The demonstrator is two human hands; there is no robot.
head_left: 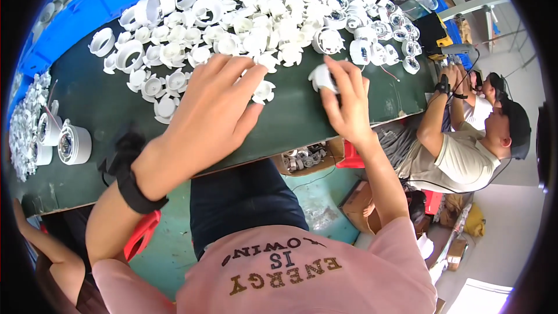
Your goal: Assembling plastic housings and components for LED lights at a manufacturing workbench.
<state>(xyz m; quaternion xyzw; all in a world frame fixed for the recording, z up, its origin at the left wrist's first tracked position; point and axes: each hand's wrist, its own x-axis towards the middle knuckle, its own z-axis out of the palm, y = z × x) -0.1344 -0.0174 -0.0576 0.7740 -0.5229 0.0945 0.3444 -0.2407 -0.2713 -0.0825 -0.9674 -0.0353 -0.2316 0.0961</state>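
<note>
A large heap of white plastic parts, mostly rings and small notched caps, covers the far side of the dark green table. At the near edge of this heap lies my left hand, palm down, with its fingers stretched over the small caps and its thumb apart. A black band circles that wrist. To the right, my right hand is closed around a white round plastic housing with a dark inside, held just above the table. Several fitted housings with shiny insides stand beyond it.
Blue bins line the back left. A few white cylindrical housings stand at left, beside a pile of small clear-looking pieces. Below the table edge is a cardboard box of parts. Co-workers sit at right; another person's arm shows lower left.
</note>
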